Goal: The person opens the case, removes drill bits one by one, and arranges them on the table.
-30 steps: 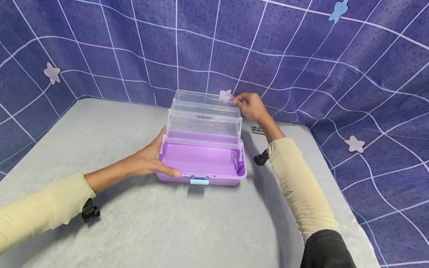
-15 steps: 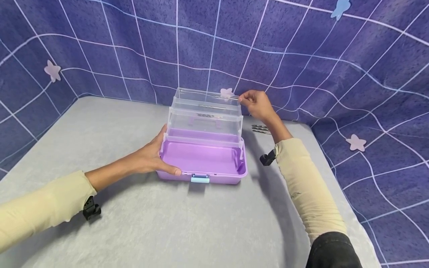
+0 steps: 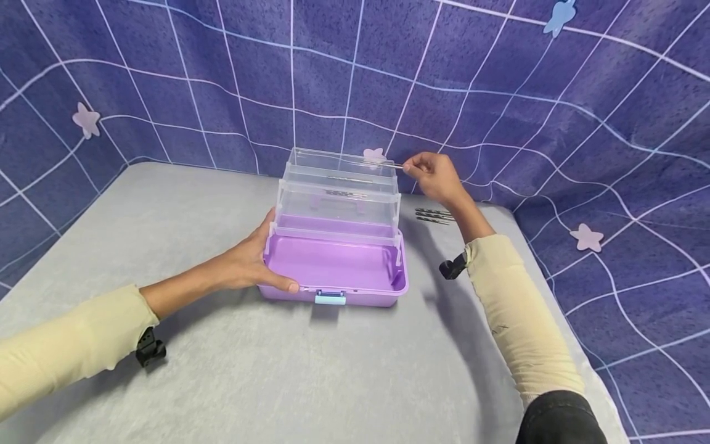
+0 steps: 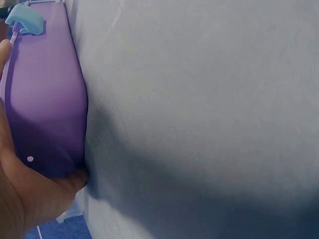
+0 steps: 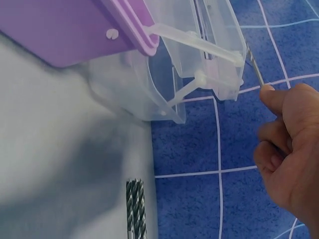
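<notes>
A purple toolbox (image 3: 366, 300) stands with its clear lid and trays (image 3: 339, 213) raised at the back. My left hand (image 3: 246, 262) grips its left end, thumb on the front rim; in the left wrist view the fingers (image 4: 77, 180) wrap the end wall. My right hand (image 3: 436, 177) pinches a thin drill bit (image 5: 255, 68) by its shank, its fluted end reaching left over the top tray's right end. Other drill bits (image 3: 346, 194) lie in a lower tray, and a thin one (image 3: 350, 180) is in the tray above.
Several thicker drill bits (image 3: 432, 215) lie on the grey table (image 3: 333, 382), right of the box. A light blue latch (image 3: 330, 299) hangs on the box's front. A purple curtain with a grid pattern (image 3: 377, 74) rises close behind the box.
My right hand has moved right, drawing the drill bit along so more of it shows beside the top tray. My left hand stays on the box.
</notes>
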Action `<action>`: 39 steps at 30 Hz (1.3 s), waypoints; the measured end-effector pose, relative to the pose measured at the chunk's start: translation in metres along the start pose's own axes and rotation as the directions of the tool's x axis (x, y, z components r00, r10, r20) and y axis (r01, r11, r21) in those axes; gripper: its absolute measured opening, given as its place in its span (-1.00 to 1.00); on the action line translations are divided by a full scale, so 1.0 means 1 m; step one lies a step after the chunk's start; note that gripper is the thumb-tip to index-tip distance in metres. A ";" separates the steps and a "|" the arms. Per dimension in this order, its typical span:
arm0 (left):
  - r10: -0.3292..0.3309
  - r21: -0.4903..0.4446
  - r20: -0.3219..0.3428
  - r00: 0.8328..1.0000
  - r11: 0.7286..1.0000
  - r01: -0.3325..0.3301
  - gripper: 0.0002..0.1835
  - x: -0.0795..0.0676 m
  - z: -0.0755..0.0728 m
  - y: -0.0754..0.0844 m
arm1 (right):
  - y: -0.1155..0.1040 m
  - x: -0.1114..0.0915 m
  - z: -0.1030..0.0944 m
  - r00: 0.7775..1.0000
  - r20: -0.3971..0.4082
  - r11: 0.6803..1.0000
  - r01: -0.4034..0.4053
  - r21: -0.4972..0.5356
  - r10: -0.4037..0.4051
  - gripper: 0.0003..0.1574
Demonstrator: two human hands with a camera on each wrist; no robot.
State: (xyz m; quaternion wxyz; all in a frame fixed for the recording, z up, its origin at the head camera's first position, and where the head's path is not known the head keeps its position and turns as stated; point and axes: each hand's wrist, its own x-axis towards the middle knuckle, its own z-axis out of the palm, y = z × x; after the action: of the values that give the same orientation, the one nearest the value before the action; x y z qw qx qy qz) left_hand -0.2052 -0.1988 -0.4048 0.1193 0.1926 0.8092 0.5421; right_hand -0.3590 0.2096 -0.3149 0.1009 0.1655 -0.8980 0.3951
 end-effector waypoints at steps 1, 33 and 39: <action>0.000 0.000 0.000 1.000 1.000 0.000 0.81 0.000 0.000 0.000 | 0.001 -0.001 -0.001 1.000 -0.001 1.000 -0.001 0.000 0.001 -0.70; -0.010 0.018 -0.003 1.000 1.000 0.010 0.81 -0.001 0.000 0.001 | 0.034 -0.030 -0.037 0.994 -0.071 0.996 -0.081 0.025 0.083 -0.64; -0.018 0.022 -0.001 1.000 1.000 0.018 0.81 -0.001 0.000 0.002 | 0.042 -0.038 -0.044 0.992 -0.076 0.994 -0.104 0.016 0.104 -0.62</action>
State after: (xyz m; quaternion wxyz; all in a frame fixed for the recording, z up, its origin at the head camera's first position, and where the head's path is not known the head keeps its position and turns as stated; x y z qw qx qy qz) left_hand -0.2038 -0.1990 -0.4027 0.1217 0.1865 0.8169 0.5320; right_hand -0.3378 0.2768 -0.3254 0.1134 0.1038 -0.8985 0.4112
